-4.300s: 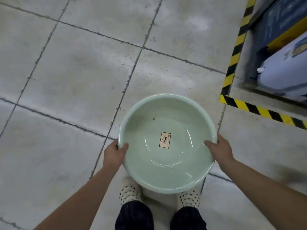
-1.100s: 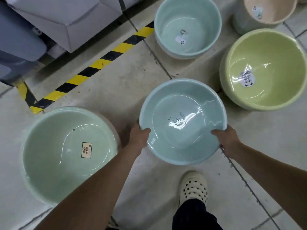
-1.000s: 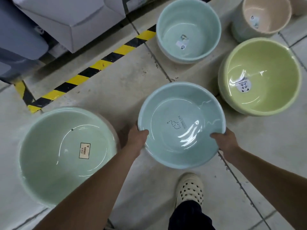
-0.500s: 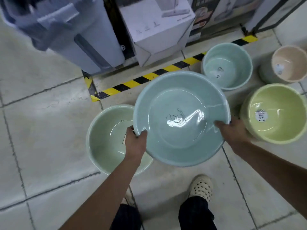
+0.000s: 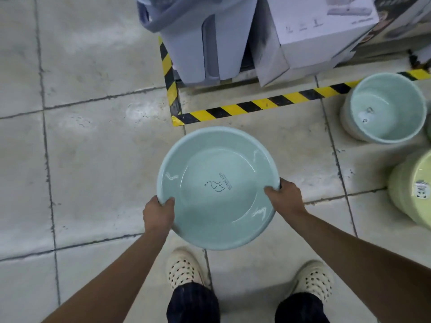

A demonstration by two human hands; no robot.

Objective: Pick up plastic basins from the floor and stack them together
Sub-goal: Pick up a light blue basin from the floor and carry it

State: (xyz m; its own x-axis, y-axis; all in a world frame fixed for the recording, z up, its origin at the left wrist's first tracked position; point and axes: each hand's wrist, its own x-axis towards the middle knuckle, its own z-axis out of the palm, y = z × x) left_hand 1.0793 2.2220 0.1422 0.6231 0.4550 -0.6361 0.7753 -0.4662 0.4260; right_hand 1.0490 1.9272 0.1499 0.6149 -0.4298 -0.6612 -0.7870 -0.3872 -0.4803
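A light blue plastic basin [image 5: 218,187], with a small printed logo inside, is held above the tiled floor in front of my feet. My left hand [image 5: 159,214] grips its near-left rim, thumb over the edge. At the right rim my right hand [image 5: 285,199] grips it the same way. A stack of blue-green basins [image 5: 384,108] stands on the floor at the right. A yellow-green basin [image 5: 415,190] is cut off by the right edge. The pale green basin seen earlier is not visible.
A grey plastic bin [image 5: 205,38] and a white carton [image 5: 314,31] stand at the back behind yellow-black hazard tape [image 5: 256,106]. My shoes [image 5: 184,269] are on the tiles below the basin. Bare tiled floor spreads to the left.
Both hands lifted the blue basin off the floor and carried it left, over where the pale green basin sat; that basin is now out of sight. The other basins shifted to the right edge.
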